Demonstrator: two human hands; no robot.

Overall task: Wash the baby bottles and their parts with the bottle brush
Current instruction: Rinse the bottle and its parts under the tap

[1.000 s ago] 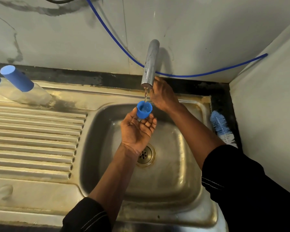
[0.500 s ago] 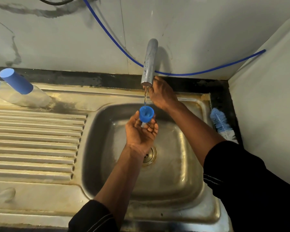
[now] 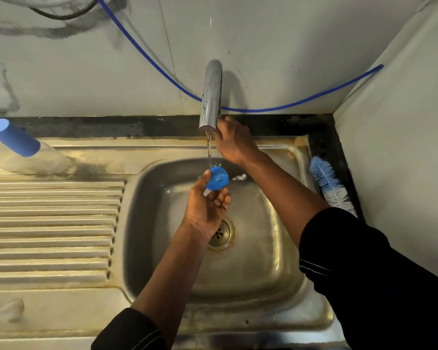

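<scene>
Head: one cap (image 3: 218, 178), one brush (image 3: 329, 184)

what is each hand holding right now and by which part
The left hand pinches the blue bottle cap by its lower edge, under the stream from the tap. The right hand reaches behind the tap; whether it grips anything is hidden.
</scene>
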